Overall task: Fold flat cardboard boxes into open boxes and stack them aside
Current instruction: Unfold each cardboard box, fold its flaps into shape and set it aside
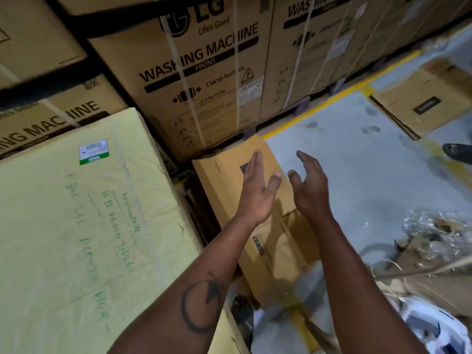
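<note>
Both my hands are empty and spread: my left hand (258, 190) is flat with its fingers straight and together, thumb angled out, and my right hand (310, 186) is relaxed with its fingers loosely bent, palm facing the left. They hang side by side, close but apart, above the cardboard box (255, 200), holding nothing; whether either touches it I cannot tell.

From my head camera, looking down, that box lies on the grey floor (357, 162) below my forearms, a brown piece with a small dark printed label, its far end up against the base of the big washing machine carton (201, 80). More such cartons, strapped with pale bands, stand in a row behind it along a yellow floor line (339, 97).

To my left sits a large pale yellow wrapped package (76, 226) with green handwriting and a small white and green sticker, just beside the cardboard box. Far right, another brown box (419, 103) lies on the floor, well apart from my hands, with the toe of a dark shoe (457, 152) near it. At lower right there is a heap of crumpled clear wrap and scraps (434, 231). My left forearm carries a round dark tattoo (201, 305).
</note>
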Motion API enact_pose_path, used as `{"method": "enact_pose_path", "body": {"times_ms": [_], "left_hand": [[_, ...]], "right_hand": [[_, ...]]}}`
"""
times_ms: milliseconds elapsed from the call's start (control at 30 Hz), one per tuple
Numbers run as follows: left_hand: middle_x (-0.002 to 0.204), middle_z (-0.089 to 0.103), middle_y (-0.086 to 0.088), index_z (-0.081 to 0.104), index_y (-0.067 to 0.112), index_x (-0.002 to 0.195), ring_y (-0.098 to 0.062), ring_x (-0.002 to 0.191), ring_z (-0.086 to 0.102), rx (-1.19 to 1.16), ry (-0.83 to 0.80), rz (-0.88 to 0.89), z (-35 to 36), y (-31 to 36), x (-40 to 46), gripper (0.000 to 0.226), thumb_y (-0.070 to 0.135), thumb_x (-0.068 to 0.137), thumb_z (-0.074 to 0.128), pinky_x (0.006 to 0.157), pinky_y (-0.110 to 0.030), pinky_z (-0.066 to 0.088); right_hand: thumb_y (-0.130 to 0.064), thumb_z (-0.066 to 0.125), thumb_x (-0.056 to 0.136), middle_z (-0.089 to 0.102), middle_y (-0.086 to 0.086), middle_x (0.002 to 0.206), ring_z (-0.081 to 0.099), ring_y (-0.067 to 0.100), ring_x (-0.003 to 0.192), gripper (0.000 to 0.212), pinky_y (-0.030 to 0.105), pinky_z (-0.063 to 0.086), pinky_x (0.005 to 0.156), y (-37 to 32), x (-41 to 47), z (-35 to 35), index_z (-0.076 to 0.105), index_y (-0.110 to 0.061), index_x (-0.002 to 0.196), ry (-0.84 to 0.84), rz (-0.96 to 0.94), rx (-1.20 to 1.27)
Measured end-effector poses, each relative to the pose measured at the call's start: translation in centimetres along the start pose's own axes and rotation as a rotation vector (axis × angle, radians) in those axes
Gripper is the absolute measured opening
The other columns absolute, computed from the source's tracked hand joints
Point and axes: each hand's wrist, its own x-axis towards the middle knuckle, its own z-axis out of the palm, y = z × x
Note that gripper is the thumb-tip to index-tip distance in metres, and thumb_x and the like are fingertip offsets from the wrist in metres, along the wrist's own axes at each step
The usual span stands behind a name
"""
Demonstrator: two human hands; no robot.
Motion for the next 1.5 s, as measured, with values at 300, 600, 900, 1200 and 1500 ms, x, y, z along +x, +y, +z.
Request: {"method": "enact_pose_path", "body": {"times_ms": [300,600,900,1200,1500], "left_hand": [[0.169,0.017,0.018,0.016,0.036,0.165,0.009,0.15,0.02,-0.384,0.114,0.047,-5.8,5.8,-7.9,0.059,0.043,0.111,0.039,0.1,0.001,0.029],[0.157,0.048,0.005,0.04,0.022,0.156,-0.004,0.142,0.046,-0.476,0.355,0.115,-17.7,7.2,-17.7,0.066,0.045,0.095,0.049,0.114,-0.021,0.039],[0.155,0.05,0.005,0.041,0.02,0.156,-0.008,0.14,0.049,-0.463,0.66,0.092,-31.9,2.9,-33.8,0.069,0.051,0.094,0.045,0.121,-0.043,0.037],[0.156,0.049,0.008,0.04,0.025,0.156,-0.006,0.14,0.049,-0.449,0.83,0.055,-42.7,-5.6,-52.8,0.068,0.054,0.095,0.045,0.121,-0.044,0.037],[0.159,0.044,0.007,0.036,0.024,0.158,-0.007,0.143,0.044,-0.472,1.002,-0.018,-51.4,-13.5,-69.4,0.054,0.044,0.109,0.045,0.122,-0.044,0.033]], "right_hand": [[-0.035,0.051,0.094,0.053,-0.011,0.149,0.046,-0.002,0.138,0.057,0.018,0.039,0.11,-11.6,-7.4,-1.9,0.051,-0.023,0.149,-0.036,0.073,0.492],[-0.032,0.055,0.1,0.061,-0.003,0.142,0.055,0.0,0.131,0.046,0.012,0.044,0.101,-24.2,-15.5,1.5,0.056,-0.017,0.143,-0.177,-0.091,0.658],[-0.031,0.054,0.105,0.058,-0.002,0.146,0.054,0.003,0.134,0.045,0.016,0.045,0.106,-35.4,-28.8,10.1,0.051,-0.017,0.148,-0.392,-0.209,0.704],[-0.047,0.054,0.094,0.059,-0.008,0.144,0.055,0.0,0.131,0.059,0.021,0.045,0.106,-44.0,-47.5,19.7,0.054,-0.021,0.146,-0.582,-0.278,0.655],[-0.047,0.054,0.094,0.058,-0.006,0.146,0.054,0.006,0.133,0.057,0.037,0.045,0.114,-49.6,-64.8,29.9,0.053,-0.022,0.146,-0.778,-0.34,0.644]]}}
